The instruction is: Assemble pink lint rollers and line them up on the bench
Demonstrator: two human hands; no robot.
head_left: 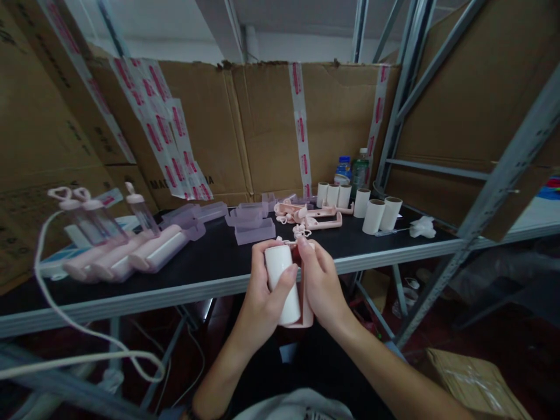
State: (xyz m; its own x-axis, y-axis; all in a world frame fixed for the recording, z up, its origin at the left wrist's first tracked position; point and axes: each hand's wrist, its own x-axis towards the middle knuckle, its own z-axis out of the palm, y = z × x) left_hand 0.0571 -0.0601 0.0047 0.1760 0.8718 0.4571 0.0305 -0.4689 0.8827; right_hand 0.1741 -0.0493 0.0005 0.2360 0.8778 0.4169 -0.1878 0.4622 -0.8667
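Observation:
In front of the table edge, my left hand (261, 300) is wrapped round a white lint-roller roll (280, 274), thumb across its front. Close against it, my right hand (326, 286) grips a pink lint-roller frame (308, 312), which runs behind and to the right of the roll. Whether the roll sits fully inside the frame cannot be told. A small pink loop (301, 231) shows above my fingertips. Beyond my hands lie several loose pink frames (324, 220) on the black tabletop (210, 256).
Several white rolls (373, 216) stand at the right, near crumpled white paper (422, 227) and two bottles (360, 169). Translucent purple covers (255, 231) lie mid-table. Pink lint rollers (160, 248) with clear handles lie left, by a white cable (48, 291). Metal posts (494, 192) frame the right side.

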